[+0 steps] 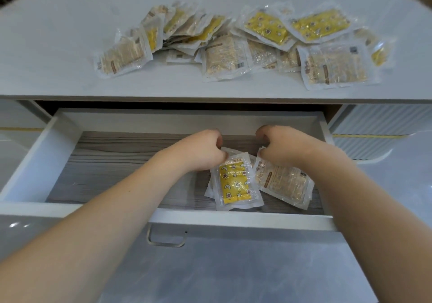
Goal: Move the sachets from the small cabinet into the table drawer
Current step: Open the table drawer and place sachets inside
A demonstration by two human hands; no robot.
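The fingers of the left hand (pixel 205 149) are curled down and pinch the far edge of a clear plastic sachet with a yellow printed panel (pixel 235 182); the fingers of the right hand (pixel 280 147) are curled likewise on the far end of a clear sachet with pale beige contents and a brown label (pixel 284 182). Both fingertips are hidden under the knuckles, so how tight the grip is I cannot tell.

Largest in view is the pale grey counter (pixel 70 45), which fills the far half of the scene. Under its near edge the white table drawer with a grey wood-grain floor (pixel 112 162) stands pulled out toward the person, with a metal loop handle (pixel 166 238) on its front panel. On the counter, well apart from the drawer, lies a wide loose heap of clear sachets (pixel 233 43), some yellow, some beige, overlapping one another from left to right.

In the drawer the two held sachets lie just beside each other at the middle right, the yellow one overlapping at least one more sachet beneath it; the left half of the drawer floor shows bare wood grain.

By my reading the task is in its early part: a few sachets are in the drawer, and by far the greater number wait on the counter. The small cabinet is not in view, so whether any sachets remain in it cannot be told.
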